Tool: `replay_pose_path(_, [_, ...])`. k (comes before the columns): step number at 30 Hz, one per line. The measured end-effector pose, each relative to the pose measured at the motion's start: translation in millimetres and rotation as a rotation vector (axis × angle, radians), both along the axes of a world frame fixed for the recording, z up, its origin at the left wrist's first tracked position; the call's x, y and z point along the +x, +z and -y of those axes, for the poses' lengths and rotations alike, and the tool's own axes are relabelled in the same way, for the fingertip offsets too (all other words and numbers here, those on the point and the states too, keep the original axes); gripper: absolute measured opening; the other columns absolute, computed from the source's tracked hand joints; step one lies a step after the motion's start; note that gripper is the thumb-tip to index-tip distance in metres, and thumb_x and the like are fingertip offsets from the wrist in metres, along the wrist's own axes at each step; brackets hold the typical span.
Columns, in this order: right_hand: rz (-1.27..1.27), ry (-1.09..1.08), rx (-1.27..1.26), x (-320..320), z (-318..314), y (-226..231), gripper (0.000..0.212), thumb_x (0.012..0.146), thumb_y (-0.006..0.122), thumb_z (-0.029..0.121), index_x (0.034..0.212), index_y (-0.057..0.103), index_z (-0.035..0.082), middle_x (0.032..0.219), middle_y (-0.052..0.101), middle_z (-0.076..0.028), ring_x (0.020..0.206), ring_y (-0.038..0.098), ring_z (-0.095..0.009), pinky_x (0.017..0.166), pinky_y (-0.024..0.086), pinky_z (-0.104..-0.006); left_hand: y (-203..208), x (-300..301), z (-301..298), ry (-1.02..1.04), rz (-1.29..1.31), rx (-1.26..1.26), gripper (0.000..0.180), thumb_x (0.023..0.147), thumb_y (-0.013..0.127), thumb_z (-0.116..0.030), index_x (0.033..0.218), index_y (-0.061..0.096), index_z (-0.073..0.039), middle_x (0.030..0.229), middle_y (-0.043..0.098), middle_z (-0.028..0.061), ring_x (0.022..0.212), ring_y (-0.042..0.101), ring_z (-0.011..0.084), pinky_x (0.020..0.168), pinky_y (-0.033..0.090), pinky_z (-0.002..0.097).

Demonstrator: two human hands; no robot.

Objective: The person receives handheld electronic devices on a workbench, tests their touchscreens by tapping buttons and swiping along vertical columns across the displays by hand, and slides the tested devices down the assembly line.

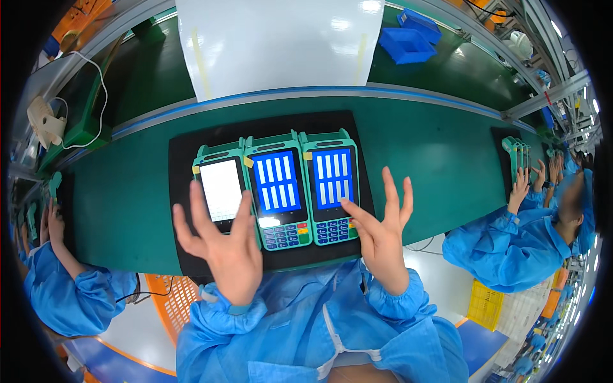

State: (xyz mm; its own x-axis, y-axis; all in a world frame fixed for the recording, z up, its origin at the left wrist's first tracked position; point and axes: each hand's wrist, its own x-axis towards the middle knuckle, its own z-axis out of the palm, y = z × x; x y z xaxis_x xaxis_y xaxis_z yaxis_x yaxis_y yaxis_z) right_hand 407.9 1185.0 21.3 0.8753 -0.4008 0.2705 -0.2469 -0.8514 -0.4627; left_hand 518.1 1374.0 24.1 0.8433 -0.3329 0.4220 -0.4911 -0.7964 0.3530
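Observation:
Three green handheld payment terminals lie side by side on a black mat [185, 153]. The left terminal [217, 175] has a mostly white screen, partly covered by my left hand [227, 249], whose fingers are spread above it. On the middle terminal [278, 191] and the right terminal [332, 179], blue screens show rows of white bars. My right hand [383, 239] has its index fingertip at the lower right of the right terminal's screen, with the other fingers raised and apart. Number keys show below the middle and right screens. Neither hand holds anything.
The mat lies on a green workbench [415, 147]. A white board [281, 45] stands behind it, and blue bins [408, 45] sit at the back right. Co-workers in blue [511, 242] work on both sides. An orange perforated chair [167, 297] is at lower left.

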Motion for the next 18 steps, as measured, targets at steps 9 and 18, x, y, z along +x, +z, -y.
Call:
replay_pose_path(9, [0.13,-0.041,-0.026,20,6,11,0.039,0.084,0.06,-0.003,0.115,0.069,0.019,0.154,0.021,-0.02,0.14,0.007,-0.048,0.112,0.018,-0.0539,-55,52,-90,0.219,-0.119,-0.04,0.034,0.097,0.05,-0.015,0.12,0.056,0.008,0.111,0.052,0.0207,0.097,0.054,0.0334,0.084,0.045,0.039])
replay_pose_path(18, [0.146,-0.072,-0.047,26,13,13,0.039,0.085,0.059,-0.003,0.113,0.07,0.022,0.155,0.02,-0.017,0.14,0.008,-0.048,0.111,0.02,-0.0547,-50,35,-38,-0.044,-0.285,-0.292,0.039,0.087,0.063,-0.008,0.121,0.053,0.01,0.104,0.049,0.0161,0.096,0.053,0.0281,0.083,0.044,0.0323])
